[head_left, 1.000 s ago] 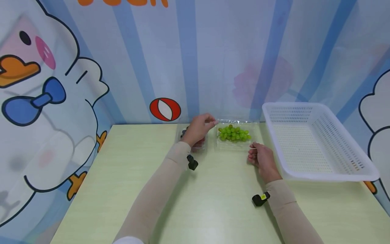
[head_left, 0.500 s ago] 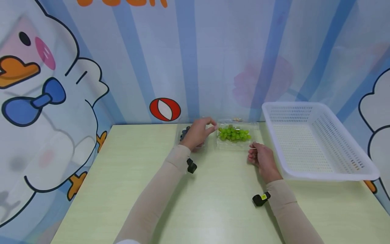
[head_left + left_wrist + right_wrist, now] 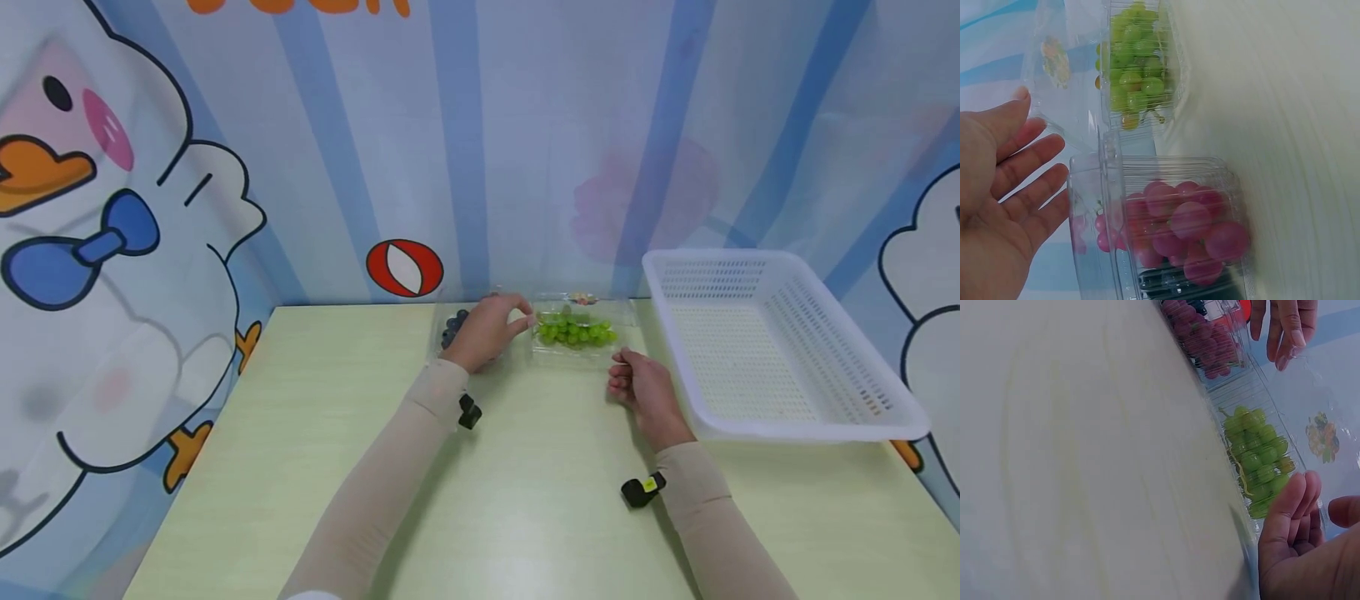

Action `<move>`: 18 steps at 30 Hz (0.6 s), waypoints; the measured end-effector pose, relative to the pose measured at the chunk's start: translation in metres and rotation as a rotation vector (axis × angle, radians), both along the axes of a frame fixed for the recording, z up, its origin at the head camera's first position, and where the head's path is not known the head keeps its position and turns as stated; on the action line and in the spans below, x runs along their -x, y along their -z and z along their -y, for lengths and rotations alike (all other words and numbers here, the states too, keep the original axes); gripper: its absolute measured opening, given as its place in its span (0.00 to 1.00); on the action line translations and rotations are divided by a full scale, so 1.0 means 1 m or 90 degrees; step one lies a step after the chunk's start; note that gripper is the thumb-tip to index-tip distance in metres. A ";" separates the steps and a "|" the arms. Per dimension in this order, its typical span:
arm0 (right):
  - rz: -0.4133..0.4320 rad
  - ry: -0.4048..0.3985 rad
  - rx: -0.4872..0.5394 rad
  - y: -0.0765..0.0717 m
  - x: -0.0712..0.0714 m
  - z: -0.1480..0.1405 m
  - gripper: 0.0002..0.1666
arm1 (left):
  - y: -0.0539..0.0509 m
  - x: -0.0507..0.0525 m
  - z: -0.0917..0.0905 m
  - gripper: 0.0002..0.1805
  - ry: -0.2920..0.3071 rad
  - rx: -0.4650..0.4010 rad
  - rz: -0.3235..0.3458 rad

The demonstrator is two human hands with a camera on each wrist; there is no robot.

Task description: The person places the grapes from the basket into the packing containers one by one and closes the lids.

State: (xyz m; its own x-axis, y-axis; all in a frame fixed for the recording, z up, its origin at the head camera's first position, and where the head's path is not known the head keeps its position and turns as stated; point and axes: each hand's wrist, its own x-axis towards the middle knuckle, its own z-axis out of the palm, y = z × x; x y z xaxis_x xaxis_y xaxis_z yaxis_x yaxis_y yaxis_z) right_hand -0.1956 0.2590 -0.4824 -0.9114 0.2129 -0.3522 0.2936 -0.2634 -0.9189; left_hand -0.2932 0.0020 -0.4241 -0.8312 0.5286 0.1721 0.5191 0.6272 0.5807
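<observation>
A clear plastic box of green grapes (image 3: 574, 329) lies at the back of the table, its lid (image 3: 1054, 62) tilted up toward the wall. My left hand (image 3: 483, 333) reaches over a second clear box, which holds red grapes (image 3: 1191, 225) and dark grapes (image 3: 452, 327). Its thumb and forefinger pinch the near-left corner of the green-grape box's lid; the other fingers are spread. My right hand (image 3: 648, 392) is by that box's front right corner. Its fingers (image 3: 1288, 506) are loosely bent beside the box, and the thumb stands apart from them.
To the right stands a large white perforated basket (image 3: 810, 433). A pale wooden table (image 3: 510, 500) lies in front, and a printed cartoon backdrop (image 3: 517, 150) rises right behind the boxes. Each sleeve carries a small black camera (image 3: 639, 492).
My left hand has come slightly down and toward me with the lid corner, and a fruit-print sticker on the lid has come into view. The right hand stays in place.
</observation>
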 end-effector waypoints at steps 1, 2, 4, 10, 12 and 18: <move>0.000 -0.001 0.002 0.000 0.000 0.000 0.24 | 0.001 0.000 0.000 0.11 0.004 0.001 -0.006; -0.001 -0.001 0.005 0.000 0.000 0.000 0.24 | 0.002 0.000 0.000 0.11 0.007 0.005 -0.012; -0.003 -0.003 0.011 -0.001 -0.001 0.000 0.24 | 0.003 -0.002 0.000 0.11 0.013 0.009 -0.020; -0.009 -0.010 0.006 -0.002 -0.002 0.000 0.25 | 0.003 -0.005 0.000 0.12 0.022 0.028 -0.045; -0.010 -0.016 0.005 -0.003 -0.003 0.000 0.26 | 0.003 -0.006 0.000 0.12 0.025 0.032 -0.049; -0.022 -0.030 0.029 -0.003 -0.007 -0.001 0.21 | 0.004 -0.009 -0.001 0.14 0.025 0.064 -0.046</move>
